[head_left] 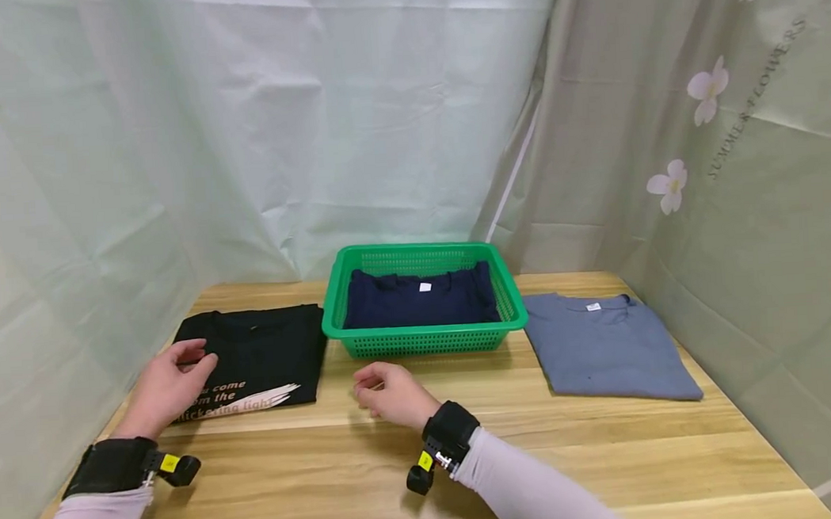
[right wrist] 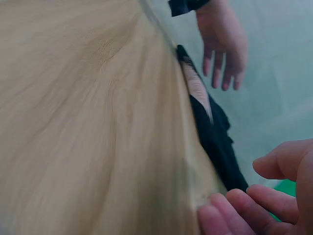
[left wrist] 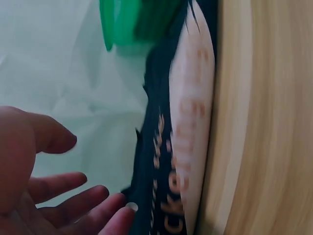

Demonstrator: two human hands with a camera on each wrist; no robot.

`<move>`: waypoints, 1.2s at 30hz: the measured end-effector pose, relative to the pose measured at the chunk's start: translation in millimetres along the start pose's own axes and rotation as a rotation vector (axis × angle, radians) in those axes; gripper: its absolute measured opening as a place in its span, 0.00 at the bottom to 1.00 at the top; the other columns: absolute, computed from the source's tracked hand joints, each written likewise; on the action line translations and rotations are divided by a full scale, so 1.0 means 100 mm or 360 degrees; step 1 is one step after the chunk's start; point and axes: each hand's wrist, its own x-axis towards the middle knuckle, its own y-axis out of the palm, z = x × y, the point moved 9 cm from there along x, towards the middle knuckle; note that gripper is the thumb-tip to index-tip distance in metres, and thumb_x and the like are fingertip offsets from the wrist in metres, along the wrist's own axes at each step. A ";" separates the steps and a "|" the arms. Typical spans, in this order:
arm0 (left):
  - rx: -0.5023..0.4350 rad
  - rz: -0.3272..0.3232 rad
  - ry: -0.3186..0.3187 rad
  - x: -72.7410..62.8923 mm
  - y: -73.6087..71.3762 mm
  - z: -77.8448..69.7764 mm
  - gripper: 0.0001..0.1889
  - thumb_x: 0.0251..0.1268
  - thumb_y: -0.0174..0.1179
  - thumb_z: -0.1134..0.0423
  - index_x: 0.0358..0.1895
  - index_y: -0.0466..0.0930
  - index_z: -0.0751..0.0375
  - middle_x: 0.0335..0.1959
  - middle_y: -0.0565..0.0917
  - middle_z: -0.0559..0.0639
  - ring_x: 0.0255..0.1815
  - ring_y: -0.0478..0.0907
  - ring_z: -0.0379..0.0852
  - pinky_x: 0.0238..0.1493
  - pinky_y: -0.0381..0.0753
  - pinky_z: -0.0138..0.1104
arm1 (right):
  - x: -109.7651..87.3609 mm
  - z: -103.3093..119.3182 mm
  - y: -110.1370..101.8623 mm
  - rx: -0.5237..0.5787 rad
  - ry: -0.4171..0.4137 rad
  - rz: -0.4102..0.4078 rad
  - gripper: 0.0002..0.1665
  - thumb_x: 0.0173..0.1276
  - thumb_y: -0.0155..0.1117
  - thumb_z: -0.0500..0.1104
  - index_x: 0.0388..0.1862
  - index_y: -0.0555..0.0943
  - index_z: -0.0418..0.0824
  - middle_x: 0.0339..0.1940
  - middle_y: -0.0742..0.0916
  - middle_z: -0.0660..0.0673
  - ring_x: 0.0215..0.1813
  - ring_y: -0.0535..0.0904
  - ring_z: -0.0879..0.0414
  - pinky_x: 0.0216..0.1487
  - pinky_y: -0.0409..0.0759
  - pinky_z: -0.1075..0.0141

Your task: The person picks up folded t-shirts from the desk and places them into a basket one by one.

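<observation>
A folded black T-shirt (head_left: 271, 352) with printed lettering and a pale brush-stroke mark lies at the left of the table. Over its left part hovers my left hand (head_left: 173, 381), fingers loosely bent and holding nothing; the left wrist view shows its fingers (left wrist: 73, 196) spread beside the shirt. My right hand (head_left: 395, 392) is above the wood in front of the green basket (head_left: 424, 342), its fingers relaxed and empty. Inside that basket rests a folded navy T-shirt (head_left: 418, 300) with a white neck label. To the right lies a folded grey-blue T-shirt (head_left: 607, 351).
The wooden table (head_left: 343, 478) runs under everything. Pale curtains (head_left: 393, 134) hang behind it and along both sides, the right one (head_left: 756, 215) printed with flowers and words. Each wrist wears a black strap (head_left: 451, 432) with a small camera.
</observation>
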 end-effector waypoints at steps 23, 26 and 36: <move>0.0244 0.0191 -0.0088 0.34 0.04 0.41 0.28 0.82 0.58 0.58 0.72 0.72 0.80 0.71 0.70 0.88 0.69 0.69 0.86 0.69 0.72 0.74 | 0.67 0.36 0.80 -0.1572 -0.0416 -0.0012 0.25 0.81 0.68 0.47 0.75 0.84 0.51 0.77 0.84 0.48 0.78 0.80 0.55 0.79 0.76 0.66; 0.0256 0.0205 -0.0070 0.33 0.06 0.40 0.25 0.80 0.61 0.62 0.69 0.76 0.79 0.70 0.72 0.88 0.69 0.71 0.85 0.68 0.73 0.73 | 0.63 0.46 0.80 -0.1635 -0.0419 0.0066 0.22 0.80 0.68 0.46 0.70 0.88 0.49 0.71 0.89 0.50 0.77 0.80 0.58 0.77 0.75 0.71; 0.0242 0.0219 -0.0016 0.19 0.12 0.39 0.24 0.79 0.63 0.63 0.67 0.79 0.80 0.68 0.74 0.88 0.69 0.70 0.86 0.67 0.74 0.73 | 0.63 0.40 0.78 -0.1658 -0.0403 0.0138 0.19 0.77 0.72 0.48 0.65 0.91 0.51 0.64 0.91 0.51 0.67 0.84 0.59 0.69 0.79 0.72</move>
